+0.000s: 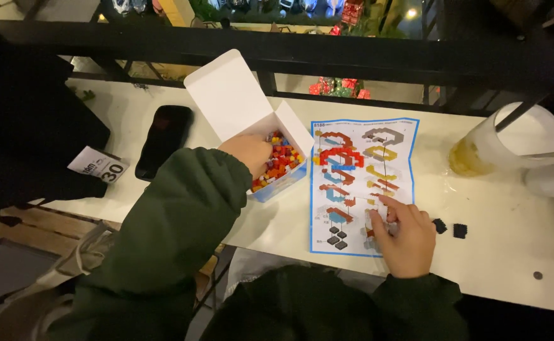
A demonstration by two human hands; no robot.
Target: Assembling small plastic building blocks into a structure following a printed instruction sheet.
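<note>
the left hand, in a dark green sleeve, reaches into the small white cardboard box with blue sides, its fingers buried among the small red, orange, yellow and blue plastic bricks. whether its grip is closed on a brick cannot be told; the fingertips are hidden in the pile. the box stands on the white bench at about 10 o'clock of the sheet, its hinged lid tipped back toward 11 o'clock, which leaves the mouth free for the hand to enter from the near side.

the right hand rests on the lower right part of the blue-bordered paper instruction sheet, fingers curled around a small pale cluster of joined bricks; the grip looks closed on that cluster, pressing it against the sheet beside the printed diagrams, apparently for comparison with them. the hand's weight also keeps the sheet flat.

two small black brick pieces lie loose on the bench at 3 o'clock of the right hand, just beside it and apart from the box stock.

a black phone lies at 9 o'clock of the box, near a white number card. a clear glass of yellowish drink and white crockery stand well apart at the 2 o'clock end of the bench, away from the working area.
</note>
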